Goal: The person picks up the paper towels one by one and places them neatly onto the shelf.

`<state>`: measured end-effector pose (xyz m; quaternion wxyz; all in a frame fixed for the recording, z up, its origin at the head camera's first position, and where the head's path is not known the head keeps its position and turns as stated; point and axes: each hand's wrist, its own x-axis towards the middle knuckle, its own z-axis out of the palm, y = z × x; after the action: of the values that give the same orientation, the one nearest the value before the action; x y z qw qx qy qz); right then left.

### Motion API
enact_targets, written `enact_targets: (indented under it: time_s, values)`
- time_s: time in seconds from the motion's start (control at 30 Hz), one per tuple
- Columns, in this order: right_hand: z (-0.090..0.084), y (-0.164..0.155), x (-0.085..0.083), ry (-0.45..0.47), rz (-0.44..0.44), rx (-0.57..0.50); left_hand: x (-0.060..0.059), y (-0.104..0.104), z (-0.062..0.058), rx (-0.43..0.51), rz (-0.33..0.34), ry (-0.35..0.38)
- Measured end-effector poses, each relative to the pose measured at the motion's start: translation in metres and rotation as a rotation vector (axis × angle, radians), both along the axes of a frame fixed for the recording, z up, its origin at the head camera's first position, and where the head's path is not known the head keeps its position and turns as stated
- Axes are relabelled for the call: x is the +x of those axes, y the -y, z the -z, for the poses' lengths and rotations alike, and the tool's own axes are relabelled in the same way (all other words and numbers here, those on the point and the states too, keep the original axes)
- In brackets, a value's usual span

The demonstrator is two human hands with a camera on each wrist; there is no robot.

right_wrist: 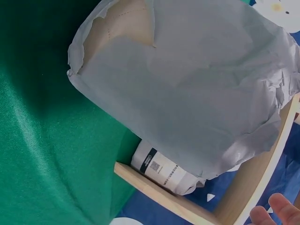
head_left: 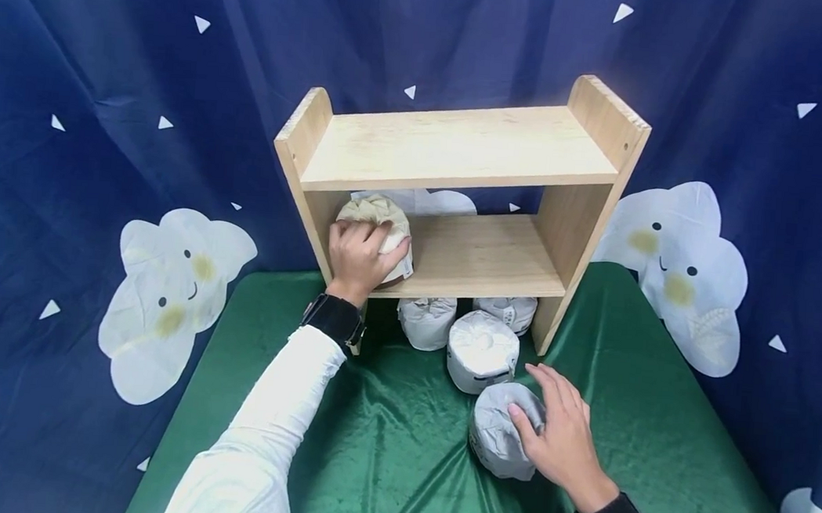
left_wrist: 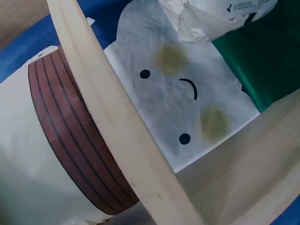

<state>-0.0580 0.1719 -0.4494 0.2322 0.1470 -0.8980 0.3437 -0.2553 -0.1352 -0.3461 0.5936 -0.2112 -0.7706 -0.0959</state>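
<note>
My left hand (head_left: 360, 255) grips a cream paper-wrapped roll (head_left: 379, 207) at the left end of the wooden shelf unit's middle board (head_left: 482, 253). In the left wrist view that wrapped roll (left_wrist: 79, 131) shows a brown band with dark stripes; the hand itself is out of that view. My right hand (head_left: 562, 434) is at the right side of a grey-wrapped roll (head_left: 502, 442) on the green cloth, its fingers loosely bent. The right wrist view shows the grey-wrapped roll (right_wrist: 187, 89) close up, with fingertips (right_wrist: 282, 208) apart from it at the lower right.
A white-wrapped roll (head_left: 483, 351) stands just behind the grey one. Two more wrapped rolls, one left (head_left: 426, 322) and one right (head_left: 510, 311), sit under the middle board. The top board (head_left: 453, 145) overhangs the left hand. Blue curtain (head_left: 424, 45) hangs behind the green cloth (head_left: 384, 459).
</note>
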Motion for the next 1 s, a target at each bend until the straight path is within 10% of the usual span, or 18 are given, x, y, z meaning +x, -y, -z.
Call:
enact_targets:
  time_s: [1.0]
  values:
    - [0.007,-0.004,0.014,0.008,0.049,-0.061,-0.011,0.004,-0.004,-0.051,-0.143,0.237]
